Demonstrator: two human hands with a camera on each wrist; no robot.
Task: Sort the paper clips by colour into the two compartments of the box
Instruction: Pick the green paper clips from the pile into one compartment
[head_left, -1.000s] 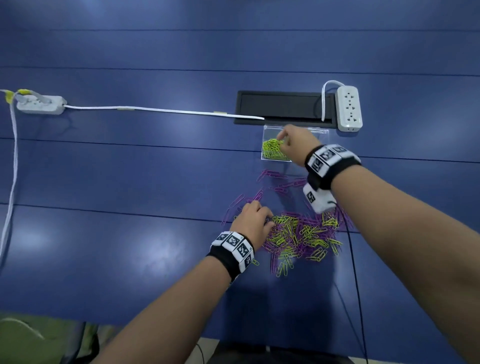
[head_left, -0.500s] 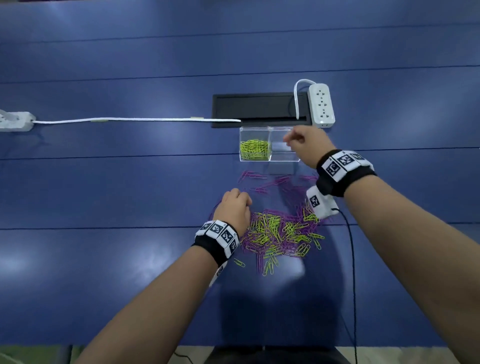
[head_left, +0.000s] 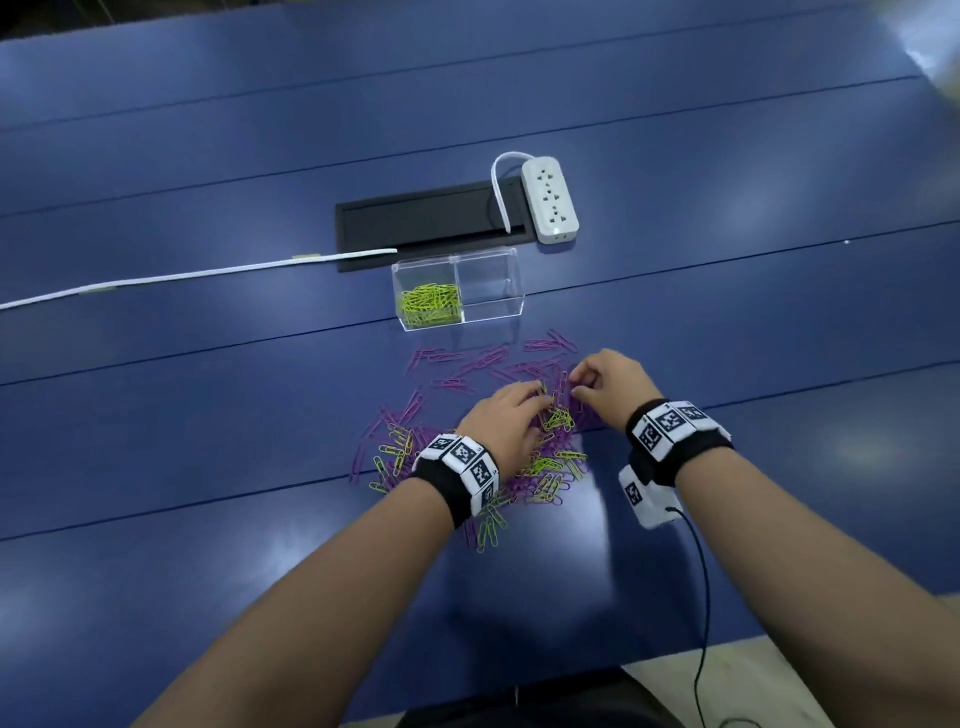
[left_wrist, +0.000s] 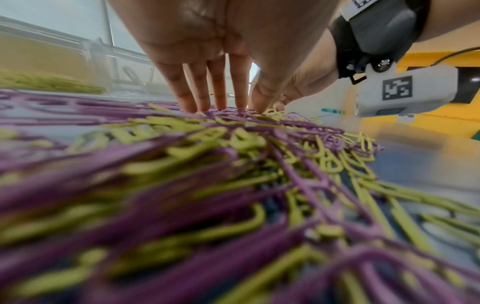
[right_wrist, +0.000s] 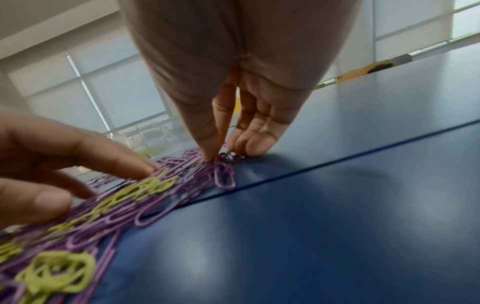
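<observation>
A clear two-compartment box (head_left: 511, 306) stands on the blue table (head_left: 208, 467). Its left compartment holds green paper clips (head_left: 428, 304); its right one looks empty. In front of it lies a mixed pile of purple and green clips (head_left: 545, 467), with loose purple clips (head_left: 483, 361) toward the box. My left hand (head_left: 540, 400) lies on the pile, its straight fingers (left_wrist: 218, 102) touching the clips. My right hand (head_left: 576, 384) is at the pile's right edge. Its thumb and forefinger (right_wrist: 207, 152) pinch purple clips (right_wrist: 228, 157) against the table, with a purple clip (right_wrist: 224, 174) just before them.
Behind the box are a black cable hatch (head_left: 431, 221) and a white power strip (head_left: 550, 208). A flat white cable (head_left: 208, 273) runs left from the hatch. A thin black wire (head_left: 701, 571) trails from my right wrist camera toward the table's near edge.
My right hand has come back from the box to the right edge of the pile. My left hand has shifted across the pile toward it.
</observation>
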